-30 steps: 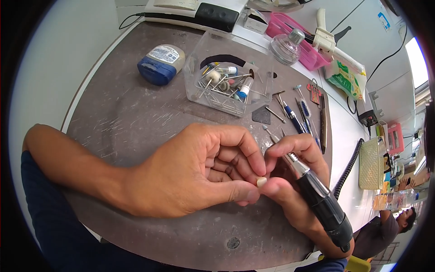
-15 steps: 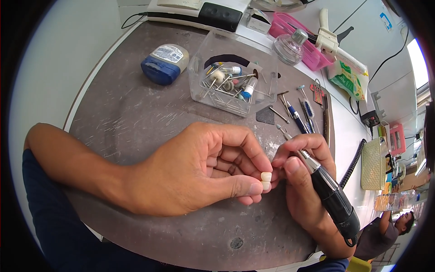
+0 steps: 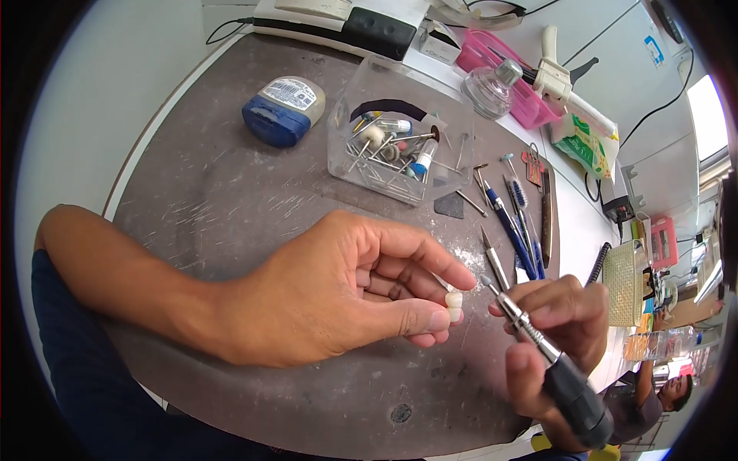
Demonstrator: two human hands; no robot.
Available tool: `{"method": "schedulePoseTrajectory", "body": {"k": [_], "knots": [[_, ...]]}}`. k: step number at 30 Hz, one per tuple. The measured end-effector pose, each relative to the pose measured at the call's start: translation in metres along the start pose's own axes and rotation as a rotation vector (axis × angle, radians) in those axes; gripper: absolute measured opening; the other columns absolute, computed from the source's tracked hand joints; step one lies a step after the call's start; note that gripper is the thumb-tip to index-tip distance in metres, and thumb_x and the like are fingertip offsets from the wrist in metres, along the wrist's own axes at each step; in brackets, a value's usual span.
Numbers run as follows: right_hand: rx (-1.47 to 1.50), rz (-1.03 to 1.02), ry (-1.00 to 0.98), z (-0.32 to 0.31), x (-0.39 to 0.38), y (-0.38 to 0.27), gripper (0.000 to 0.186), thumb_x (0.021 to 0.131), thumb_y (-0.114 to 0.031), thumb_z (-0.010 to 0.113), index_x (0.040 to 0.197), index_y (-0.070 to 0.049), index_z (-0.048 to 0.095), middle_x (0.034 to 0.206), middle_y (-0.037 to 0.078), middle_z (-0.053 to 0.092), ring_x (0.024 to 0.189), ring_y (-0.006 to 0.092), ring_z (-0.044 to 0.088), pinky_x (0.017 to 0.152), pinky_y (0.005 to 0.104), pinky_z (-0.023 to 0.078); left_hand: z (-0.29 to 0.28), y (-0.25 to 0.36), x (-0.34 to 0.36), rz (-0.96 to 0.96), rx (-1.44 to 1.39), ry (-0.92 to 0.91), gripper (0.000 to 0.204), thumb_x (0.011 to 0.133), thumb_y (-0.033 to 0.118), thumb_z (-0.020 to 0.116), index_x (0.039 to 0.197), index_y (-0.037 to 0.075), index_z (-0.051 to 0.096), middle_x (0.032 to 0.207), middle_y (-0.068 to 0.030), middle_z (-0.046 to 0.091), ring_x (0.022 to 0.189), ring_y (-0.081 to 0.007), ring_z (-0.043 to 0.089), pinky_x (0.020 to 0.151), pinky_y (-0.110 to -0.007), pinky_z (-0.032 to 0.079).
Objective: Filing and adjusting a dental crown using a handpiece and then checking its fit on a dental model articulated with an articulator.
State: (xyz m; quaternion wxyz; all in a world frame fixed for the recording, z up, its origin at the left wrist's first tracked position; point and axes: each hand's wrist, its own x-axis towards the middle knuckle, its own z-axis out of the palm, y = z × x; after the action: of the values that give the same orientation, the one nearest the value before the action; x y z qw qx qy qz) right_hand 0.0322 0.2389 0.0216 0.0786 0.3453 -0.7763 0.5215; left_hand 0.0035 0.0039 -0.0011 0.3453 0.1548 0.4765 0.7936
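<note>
The person's left hand [image 3: 330, 296] pinches a small, cream tooth-shaped piece [image 3: 454, 306] between thumb and fingers above the desk [image 3: 369, 403], its long axis roughly upright in view. To its right, the right hand [image 3: 573, 319] curls around a rotary handpiece [image 3: 555, 365] slanting up and left, its tip [image 3: 486, 282] near the piece's upper end but apart. Left fingers hide part of the piece; whether the right thumb presses the handpiece is unclear. Farther off, overlapping shafts crowd a clear box [image 3: 373, 184].

The handpiece [image 3: 549, 356] has a shiny metal front, the tabletop [image 3: 231, 230] scratched matt.
</note>
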Motion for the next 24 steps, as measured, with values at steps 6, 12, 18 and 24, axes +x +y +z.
{"method": "schedulePoseTrajectory", "body": {"k": [6, 12, 18, 24], "knots": [[-0.087, -0.106, 0.033, 0.003, -0.009, 0.013, 0.044, 0.067, 0.002, 0.08, 0.101, -0.005, 0.052, 0.087, 0.011, 0.058, 0.095, 0.0346, 0.065, 0.083, 0.0427, 0.054, -0.003, 0.0, 0.003, -0.028, 0.077, -0.041, 0.03, 0.092, 0.005, 0.058, 0.12, -0.007, 0.056, 0.1, -0.0118, 0.065, 0.09, -0.0124, 0.063, 0.081, -0.023, 0.053], [-0.152, -0.168, -0.117, -0.001, -0.009, 0.017, 0.04, 0.078, -0.017, 0.076, 0.098, -0.004, 0.043, 0.076, 0.011, 0.054, 0.098, 0.0385, 0.064, 0.089, 0.0451, 0.051, -0.004, 0.0, 0.003, -0.041, 0.109, -0.025, 0.031, 0.093, 0.007, 0.058, 0.121, -0.005, 0.057, 0.1, -0.0094, 0.065, 0.09, -0.011, 0.063, 0.08, -0.022, 0.053], [-0.116, -0.116, -0.091, 0.001, -0.008, 0.01, 0.039, 0.073, -0.009, 0.079, 0.096, -0.005, 0.047, 0.078, 0.01, 0.057, 0.099, 0.0405, 0.064, 0.088, 0.0479, 0.053, -0.004, -0.001, 0.003, -0.044, 0.088, -0.042, 0.03, 0.093, 0.007, 0.059, 0.12, -0.005, 0.058, 0.101, -0.0092, 0.065, 0.091, -0.0115, 0.063, 0.081, -0.022, 0.053], [-0.093, -0.083, -0.1, 0.002, -0.005, 0.009, 0.043, 0.069, -0.001, 0.081, 0.097, -0.007, 0.05, 0.082, 0.009, 0.059, 0.102, 0.0403, 0.063, 0.09, 0.0506, 0.052, -0.002, 0.001, 0.003, -0.06, 0.081, -0.008, 0.029, 0.092, 0.006, 0.059, 0.119, -0.005, 0.058, 0.101, -0.0105, 0.066, 0.09, -0.0121, 0.065, 0.079, -0.022, 0.054]]}}
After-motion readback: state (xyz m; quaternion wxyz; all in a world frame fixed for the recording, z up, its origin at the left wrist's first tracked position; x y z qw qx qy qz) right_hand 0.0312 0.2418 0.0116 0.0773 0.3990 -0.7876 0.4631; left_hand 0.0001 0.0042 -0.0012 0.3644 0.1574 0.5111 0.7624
